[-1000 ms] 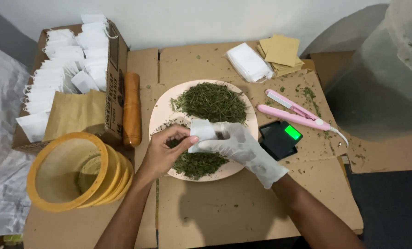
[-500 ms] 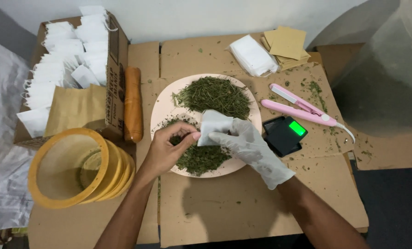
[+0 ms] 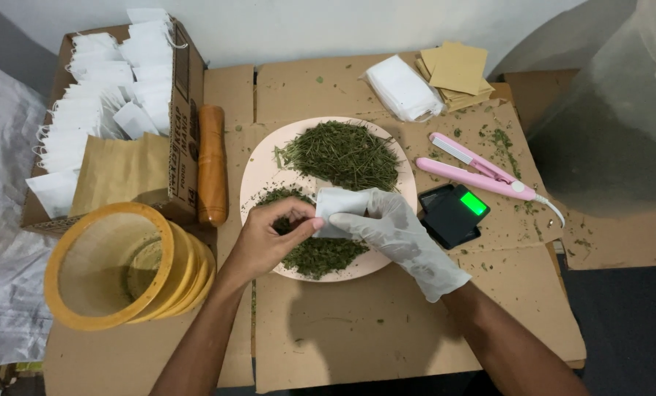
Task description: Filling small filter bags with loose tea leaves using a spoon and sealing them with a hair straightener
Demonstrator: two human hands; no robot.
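Note:
A pale pink plate (image 3: pixel 258 172) lies in the middle of a cardboard-covered surface and carries two heaps of dried green herb (image 3: pixel 340 152). My right hand (image 3: pixel 397 235), in a white glove, holds a small white paper sachet (image 3: pixel 336 204) over the plate's near side. My left hand (image 3: pixel 269 238) is bare; its fingertips are pinched together at the sachet's left edge, above the nearer herb heap (image 3: pixel 320 253). Whether herb is between the left fingers is hidden.
A cardboard box (image 3: pixel 185 110) of white sachets and a brown paper bag (image 3: pixel 119 172) stands at the left, a wooden roller (image 3: pixel 212 165) beside it. Stacked yellow sieves (image 3: pixel 111 268) sit front left. A pink heat sealer (image 3: pixel 478 172), a small black scale (image 3: pixel 456 214), folded white bags (image 3: pixel 401 89) and brown envelopes (image 3: pixel 456 70) lie right.
Both hands with the sachet have shifted slightly toward me over the nearer herb heap. My left fingers have closed up against the sachet's opening.

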